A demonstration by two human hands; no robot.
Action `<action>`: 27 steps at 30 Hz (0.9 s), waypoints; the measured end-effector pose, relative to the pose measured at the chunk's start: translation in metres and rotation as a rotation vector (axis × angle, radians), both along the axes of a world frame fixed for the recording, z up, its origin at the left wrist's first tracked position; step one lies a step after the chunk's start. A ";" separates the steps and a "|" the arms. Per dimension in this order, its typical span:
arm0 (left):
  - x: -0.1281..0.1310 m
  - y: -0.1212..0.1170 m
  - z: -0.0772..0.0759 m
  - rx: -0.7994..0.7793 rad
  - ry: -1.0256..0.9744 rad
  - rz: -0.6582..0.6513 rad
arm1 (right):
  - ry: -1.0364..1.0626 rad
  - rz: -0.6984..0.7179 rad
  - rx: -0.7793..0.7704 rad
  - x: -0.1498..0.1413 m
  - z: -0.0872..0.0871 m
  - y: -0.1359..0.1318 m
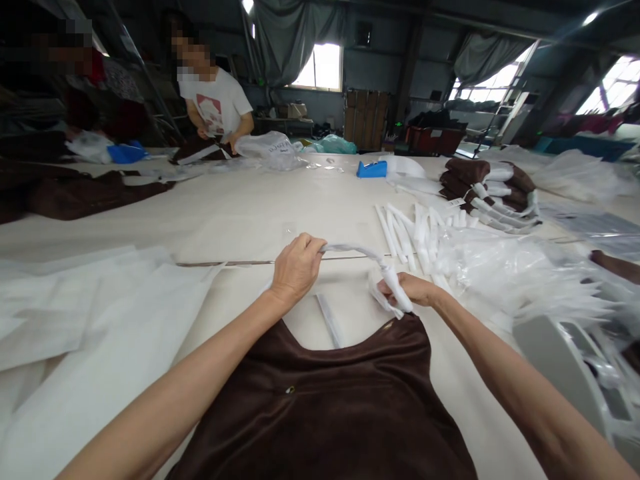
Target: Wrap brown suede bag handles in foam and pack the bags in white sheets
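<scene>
A dark brown velvet bag (325,407) lies flat on the cream table (240,213) right in front of me. Its handle (360,252) is wrapped in white paper and arches between my hands. My left hand (296,268) is closed around the handle's left end. My right hand (411,291) grips the right end, where white paper is wound around the strap near the bag's corner. A loose white paper strip (330,320) lies on the table between my arms, just above the bag's opening.
Several rolled white paper strips (407,230) and crumpled clear plastic bags (495,263) lie to the right. Stacked brown bags (487,183) sit farther back, near a blue tape dispenser (371,169). White sheets (75,313) cover the left. A person in a white T-shirt (216,107) works at the far side.
</scene>
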State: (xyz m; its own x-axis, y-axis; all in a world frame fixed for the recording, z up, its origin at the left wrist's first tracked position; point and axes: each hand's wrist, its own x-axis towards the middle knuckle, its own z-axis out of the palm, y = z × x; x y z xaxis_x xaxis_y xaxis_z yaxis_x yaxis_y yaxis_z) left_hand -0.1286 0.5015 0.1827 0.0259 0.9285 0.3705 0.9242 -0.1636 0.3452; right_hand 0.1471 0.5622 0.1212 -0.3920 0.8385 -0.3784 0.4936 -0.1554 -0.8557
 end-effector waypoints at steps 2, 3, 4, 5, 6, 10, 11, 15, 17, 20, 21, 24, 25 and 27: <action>-0.003 -0.001 0.007 0.042 0.019 0.008 | 0.104 0.043 -0.054 -0.008 0.003 0.003; -0.005 -0.003 0.009 0.055 0.032 0.002 | 0.146 0.037 -0.062 -0.009 0.004 0.004; -0.006 -0.005 0.010 0.065 0.046 -0.015 | 0.182 0.012 -0.059 -0.008 0.005 0.005; -0.008 -0.008 0.008 0.075 0.054 -0.042 | 0.208 -0.023 -0.051 -0.005 0.005 0.006; -0.010 -0.012 0.005 0.087 0.056 -0.083 | 0.225 -0.065 -0.041 0.000 0.004 0.006; -0.005 -0.026 -0.023 0.014 0.002 -0.355 | 0.172 -0.236 0.027 0.029 -0.001 -0.013; -0.001 -0.027 -0.032 -0.056 0.008 -0.423 | 0.121 -0.266 0.069 0.034 -0.003 -0.022; 0.015 -0.029 -0.059 -0.304 0.110 -0.581 | -0.094 -0.213 0.386 0.043 -0.007 -0.070; 0.013 -0.036 -0.063 -0.360 0.141 -0.589 | -0.132 -0.078 0.554 0.047 -0.007 -0.095; 0.001 -0.053 -0.055 -0.442 0.190 -0.518 | -0.149 0.088 0.704 0.049 -0.008 -0.118; -0.003 -0.058 -0.051 -0.465 0.206 -0.481 | -0.157 0.114 0.738 0.048 -0.008 -0.119; -0.002 -0.058 -0.042 -0.472 0.240 -0.366 | -0.236 0.149 0.836 0.031 -0.010 -0.107; 0.003 -0.054 -0.041 -0.451 0.241 -0.335 | -0.288 0.165 0.868 0.022 -0.010 -0.099; 0.019 -0.040 -0.044 -0.400 0.235 -0.314 | -0.411 0.221 0.914 0.001 -0.011 -0.083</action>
State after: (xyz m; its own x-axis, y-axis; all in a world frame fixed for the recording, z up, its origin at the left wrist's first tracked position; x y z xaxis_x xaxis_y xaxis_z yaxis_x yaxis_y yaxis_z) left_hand -0.1098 0.4618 0.1387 0.3630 0.9300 -0.0581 0.9119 -0.3417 0.2271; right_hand 0.1479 0.4794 0.1099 -0.5570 0.7983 0.2291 0.7139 0.6012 -0.3590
